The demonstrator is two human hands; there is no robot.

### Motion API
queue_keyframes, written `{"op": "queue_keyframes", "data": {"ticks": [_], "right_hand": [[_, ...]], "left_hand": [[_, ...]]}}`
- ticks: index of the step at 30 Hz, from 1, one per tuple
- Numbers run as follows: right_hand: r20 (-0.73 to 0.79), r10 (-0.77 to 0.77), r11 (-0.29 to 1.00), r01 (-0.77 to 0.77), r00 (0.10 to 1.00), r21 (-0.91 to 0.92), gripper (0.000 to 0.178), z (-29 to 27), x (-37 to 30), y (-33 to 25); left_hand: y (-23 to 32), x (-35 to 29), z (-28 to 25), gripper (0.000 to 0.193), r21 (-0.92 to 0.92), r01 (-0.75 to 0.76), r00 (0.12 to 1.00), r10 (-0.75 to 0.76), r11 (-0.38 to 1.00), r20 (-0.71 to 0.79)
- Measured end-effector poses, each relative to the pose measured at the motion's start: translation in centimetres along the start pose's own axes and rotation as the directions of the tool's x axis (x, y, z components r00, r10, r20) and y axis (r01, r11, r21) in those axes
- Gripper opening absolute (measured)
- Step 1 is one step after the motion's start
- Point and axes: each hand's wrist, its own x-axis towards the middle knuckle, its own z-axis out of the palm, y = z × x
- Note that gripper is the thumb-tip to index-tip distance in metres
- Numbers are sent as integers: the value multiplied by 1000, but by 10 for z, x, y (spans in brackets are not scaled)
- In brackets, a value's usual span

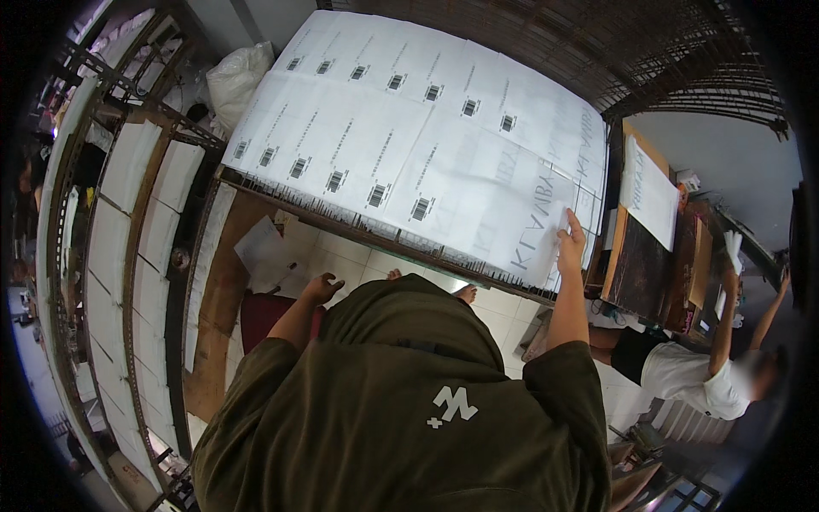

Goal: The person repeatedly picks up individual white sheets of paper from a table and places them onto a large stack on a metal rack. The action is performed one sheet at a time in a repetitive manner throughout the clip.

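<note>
White plastic sack [235, 81] behind table; co-worker [695, 375] at right; metal shelving [111, 247] left.

1. The large printed sheet [409, 128] is white paper, laid flat and spread wide over the tilted tabletop.
2. It carries a repeating grid of small black barcode blocks with lines of fine grey print beside them.
3. Large grey lettering marks its right portion.
4. The sheet's lower right edge lies under the right hand's [570, 243] fingertips.

A print workshop: large printed sheets [409, 136] on a work table, stacked paper racks [136, 222], another worker [708, 375] alongside.
</note>
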Motion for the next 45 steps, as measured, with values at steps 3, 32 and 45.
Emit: {"op": "queue_keyframes", "data": {"ticks": [3,32,45], "right_hand": [[-41,53,997,-51,998,58,54,9,-3,-19],[-225,-392,904,327,892,-276,28,15,83,31],[-156,-577,676,361,802,-643,48,-117,67,-7]], "left_hand": [[-8,6,-4,68,64,2,1000,-2,998,-10],[-47,-39,75,72,-345,141,905,-262,928,-335],[34,-87,194,79,-350,217,914,-316,911,-256]]}}
